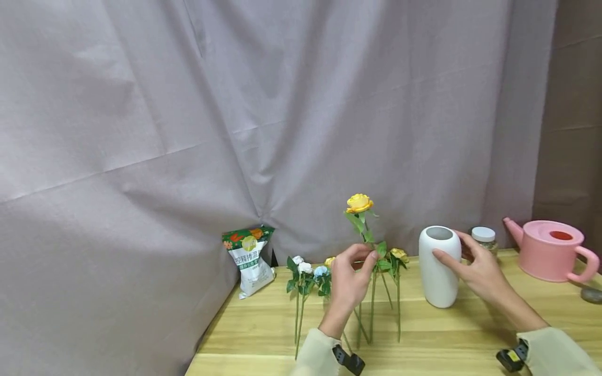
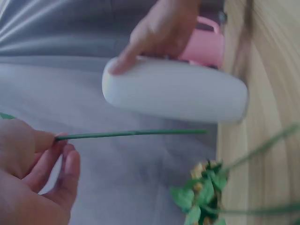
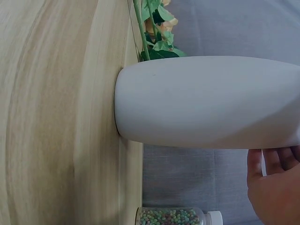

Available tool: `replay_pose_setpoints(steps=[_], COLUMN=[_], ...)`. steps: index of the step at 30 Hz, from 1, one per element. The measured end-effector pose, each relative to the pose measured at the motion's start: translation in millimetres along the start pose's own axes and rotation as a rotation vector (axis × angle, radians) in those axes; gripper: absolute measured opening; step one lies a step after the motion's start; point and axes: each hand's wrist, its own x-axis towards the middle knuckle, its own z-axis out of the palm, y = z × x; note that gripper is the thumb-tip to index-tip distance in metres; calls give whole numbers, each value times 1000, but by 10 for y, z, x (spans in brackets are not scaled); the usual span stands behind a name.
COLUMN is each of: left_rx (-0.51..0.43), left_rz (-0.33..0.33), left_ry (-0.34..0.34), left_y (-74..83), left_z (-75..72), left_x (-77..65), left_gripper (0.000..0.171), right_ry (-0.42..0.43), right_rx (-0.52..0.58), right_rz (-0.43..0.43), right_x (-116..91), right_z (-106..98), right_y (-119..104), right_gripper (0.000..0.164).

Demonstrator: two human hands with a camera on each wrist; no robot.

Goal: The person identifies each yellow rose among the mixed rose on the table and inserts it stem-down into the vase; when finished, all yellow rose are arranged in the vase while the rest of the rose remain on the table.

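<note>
My left hand (image 1: 349,279) pinches the green stem of a yellow rose (image 1: 359,203) between thumb and fingertips. The bloom points up, and in the left wrist view the bare lower stem (image 2: 133,133) runs beside the vase. A tall white vase (image 1: 438,279) stands upright on the table, its round mouth facing up. My right hand (image 1: 484,271) holds it by its upper right side, thumb in front and fingers behind. In the right wrist view the vase (image 3: 201,101) has its base on the wood, with the fingers (image 3: 255,164) against its side.
Left of the vase lie another yellow rose (image 1: 400,255), white flowers (image 1: 304,268) and a blue flower (image 1: 321,271). A printed bag (image 1: 251,263) leans at the far left. Behind my right hand stands a white-lidded jar (image 1: 484,235) beside a pink watering can (image 1: 547,256). A dark stone (image 1: 591,295) lies right.
</note>
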Motion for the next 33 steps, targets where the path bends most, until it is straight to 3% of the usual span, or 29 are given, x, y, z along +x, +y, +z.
replay_pose_setpoints(steps=[6,11,18,21,26,33], left_rx=[-172,-325,-476,-434,-271,-64], left_rz=[57,102,112,100,79,47], left_ry=[64,143,249,252,219,13], left_y=[224,456,659,669,605,486], left_z=[196,304,510,618,760,885], left_x=[225,525,835,889,868,755], left_gripper=[14,18,19,18,16,17], right_ry=[-5,4,2,-5,-9,-12], right_rx=[-11,-10,10,18,29,36], right_rz=[15,38,52,52,58,40], right_x=[-26,3,21,37,26,17], right_z=[11,23,5,-5,-6,-7], right_y=[9,20,17,5,-12,-29], right_gripper=[69,69,69,70,68,66])
